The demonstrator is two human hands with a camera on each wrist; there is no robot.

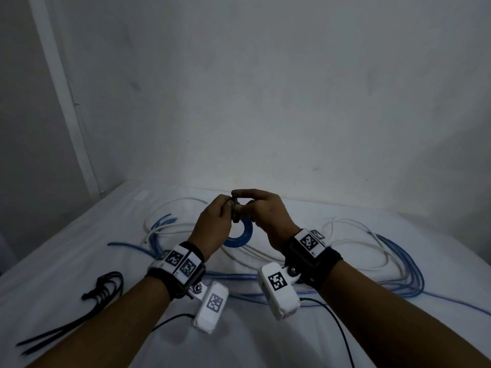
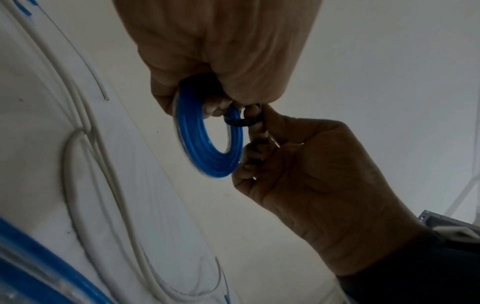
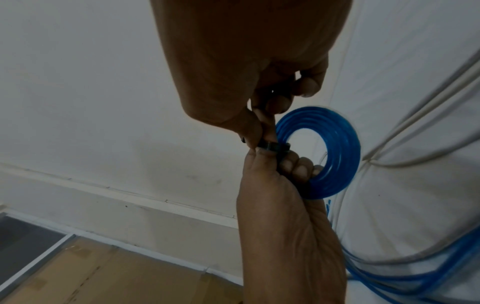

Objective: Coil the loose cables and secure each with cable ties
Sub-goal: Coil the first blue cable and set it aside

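A small coil of blue cable (image 1: pixel 239 238) hangs in the air above the white table (image 1: pixel 79 248). My left hand (image 1: pixel 225 209) grips the coil's upper edge, with its fingers (image 3: pixel 298 168) curled through the ring. A black cable tie (image 1: pixel 235 208) is looped round the coil (image 2: pixel 207 144) at that spot. My right hand (image 1: pixel 251 205) pinches the tie (image 2: pixel 237 121) from the right side. In the right wrist view the tie (image 3: pixel 272 146) sits between both hands' fingertips, beside the coil (image 3: pixel 337 144). The tie's tail is hidden by the fingers.
Spare black cable ties (image 1: pixel 101 290) lie at the table's left front. Loose white cables (image 1: pixel 170 205) and long blue cables (image 1: pixel 398 261) sprawl across the table under and beside my arms. A wall stands close behind. A cardboard box (image 3: pixel 103 277) sits on the floor.
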